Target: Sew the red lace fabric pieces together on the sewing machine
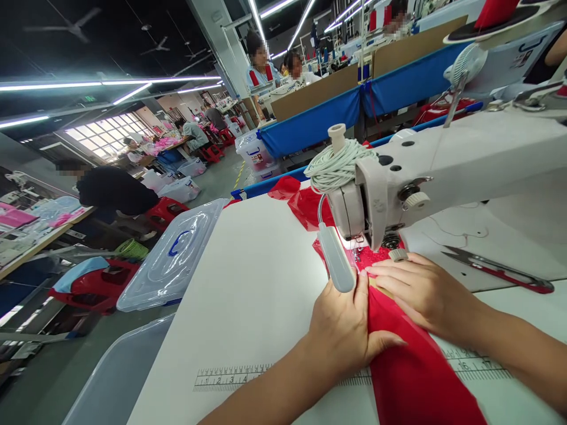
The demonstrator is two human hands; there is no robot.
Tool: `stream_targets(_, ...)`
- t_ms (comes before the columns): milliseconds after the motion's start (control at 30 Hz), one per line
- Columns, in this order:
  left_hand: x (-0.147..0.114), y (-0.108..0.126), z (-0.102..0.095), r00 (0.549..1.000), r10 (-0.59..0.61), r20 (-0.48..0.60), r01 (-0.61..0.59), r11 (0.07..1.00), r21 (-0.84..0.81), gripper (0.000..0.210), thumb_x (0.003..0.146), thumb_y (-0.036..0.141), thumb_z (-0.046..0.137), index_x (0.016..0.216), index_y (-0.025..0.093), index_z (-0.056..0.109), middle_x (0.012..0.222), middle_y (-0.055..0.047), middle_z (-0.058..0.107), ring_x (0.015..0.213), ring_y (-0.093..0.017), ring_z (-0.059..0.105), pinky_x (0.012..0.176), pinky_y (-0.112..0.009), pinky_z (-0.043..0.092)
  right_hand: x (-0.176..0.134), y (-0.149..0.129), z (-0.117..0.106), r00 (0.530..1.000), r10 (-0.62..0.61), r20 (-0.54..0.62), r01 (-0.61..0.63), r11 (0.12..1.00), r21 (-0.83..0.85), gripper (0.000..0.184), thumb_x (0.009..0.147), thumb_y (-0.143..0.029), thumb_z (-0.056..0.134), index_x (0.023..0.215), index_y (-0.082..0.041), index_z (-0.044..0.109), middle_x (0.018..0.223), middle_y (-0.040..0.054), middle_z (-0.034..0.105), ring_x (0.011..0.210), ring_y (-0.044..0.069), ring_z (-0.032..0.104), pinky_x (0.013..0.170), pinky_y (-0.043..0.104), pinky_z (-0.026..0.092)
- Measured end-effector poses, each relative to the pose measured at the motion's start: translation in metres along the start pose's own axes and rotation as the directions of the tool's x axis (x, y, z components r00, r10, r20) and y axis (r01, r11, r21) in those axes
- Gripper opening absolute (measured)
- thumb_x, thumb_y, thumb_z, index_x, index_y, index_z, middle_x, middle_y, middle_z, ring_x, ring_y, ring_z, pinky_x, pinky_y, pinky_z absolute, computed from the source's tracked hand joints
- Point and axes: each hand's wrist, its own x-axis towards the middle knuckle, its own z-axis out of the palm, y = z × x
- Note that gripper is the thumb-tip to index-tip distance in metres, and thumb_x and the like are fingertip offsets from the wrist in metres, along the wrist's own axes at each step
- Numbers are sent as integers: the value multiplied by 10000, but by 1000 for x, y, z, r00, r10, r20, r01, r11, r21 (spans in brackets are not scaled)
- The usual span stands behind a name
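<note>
A length of red fabric (pixel 411 366) runs from the table's front edge up to the presser foot (pixel 357 254) of a white sewing machine (pixel 478 141). My left hand (pixel 343 321) lies on the fabric's left side, its thumb spread across the cloth and its fingers stretched toward the needle. A grey lamp (pixel 336 260) partly covers those fingertips. From the right, my right hand (pixel 414 289) rests on the fabric with straight fingers reaching close to the foot. A narrow tan strip shows beneath them. More red fabric (pixel 305 203) lies bunched behind the machine head.
Thread snips (pixel 498 268) lie right of my right hand. A ruler scale (pixel 234 378) crosses the white table (pixel 248 277) near its front. Lidded plastic bins (pixel 177 254) stand left of the table. Coiled pale cord (pixel 339 165) sits on the machine head. Several people work at other tables.
</note>
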Motion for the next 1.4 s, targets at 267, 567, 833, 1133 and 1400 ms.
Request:
stream_targets(267,3,5,-5,997,13,-81,-15,1000,-24,974,942,753,33,1286,40,601,1047,-190,666,912,-284,635,759,-405,556,-3,1,3,1000,10,-6,-10,1000,-3,361,857,-40,411,1032,-159,703,1037,101,772,975,218,695,827,377,482)
stream_targets(567,3,2,0,996,-15,-92,13,999,-29,969,936,776,92,1251,28,621,1090,-202,678,980,-306,653,816,-419,566,3,3,1,1000,9,-5,-9,1000,-19,346,820,-17,409,995,-151,676,992,96,775,864,209,701,774,351,439)
stream_targets(833,1,-2,5,996,-30,-90,31,999,11,981,931,791,131,1355,9,545,1221,-231,651,1078,-337,645,852,-442,560,6,5,-1,999,10,45,-8,999,-50,368,801,-4,391,955,-173,679,1022,83,778,791,190,693,766,342,427)
stream_targets(1133,-2,5,0,994,1,-111,5,999,50,951,924,790,109,1183,61,662,1172,-224,681,1033,-324,673,811,-414,560,5,10,-3,998,-20,51,23,998,-52,321,827,1,412,944,-144,675,1041,94,772,901,202,705,785,343,416)
stream_targets(1400,1,3,2,994,9,-111,-1,998,69,974,916,796,110,1190,44,665,1179,-228,682,1047,-340,672,841,-421,555,8,8,1,999,24,36,-23,999,-34,318,833,2,407,899,-152,678,1061,118,763,909,211,693,734,343,424)
